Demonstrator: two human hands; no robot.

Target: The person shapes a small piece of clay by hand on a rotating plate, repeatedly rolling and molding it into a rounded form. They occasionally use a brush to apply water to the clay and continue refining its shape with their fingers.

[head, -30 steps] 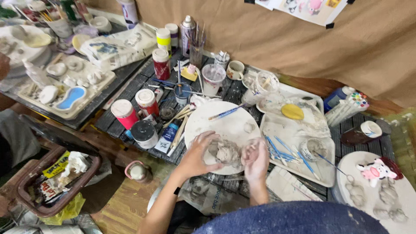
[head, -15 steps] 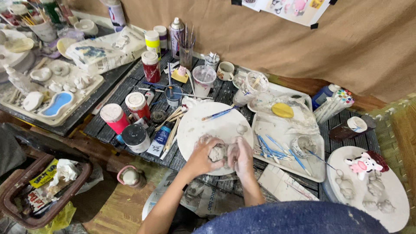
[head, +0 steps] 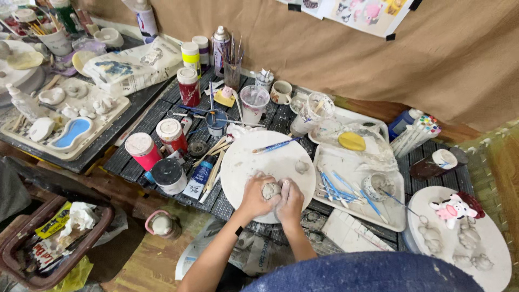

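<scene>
1. While both hands work at the near edge of the round white board (head: pixel 270 157), the left hand (head: pixel 253 196) curls around a grey clay lump (head: pixel 270 190) and the right hand (head: pixel 290 201) presses against it from the other side, fingers bent and closed on the clay; the lump sits between the palms just above the board's near rim, and a hard squeeze this close to the edge could, by the look of it, push it off toward the floor.

2. Just beyond the hands, a small clay ball (head: pixel 301 166) lies loose on the same board; a nudge from the right knuckles could roll it.

3. Farther up the board, a blue-handled brush (head: pixel 275 145) lies across the rim, where a jolt to the board may tip it off.

4. To the left, paint jars with pink lids (head: pixel 141 150) and a black-lidded jar (head: pixel 168 174) stand near the table's front edge, within reach of the left elbow.

5. To the right, a white tray (head: pixel 397 208) holds blue tools, apart from the hands.

6. At the back, a plastic cup (head: pixel 254 103) and a jar of brushes (head: pixel 232 66) stand upright among crowded bottles; a reach over them risks a spill.
</scene>
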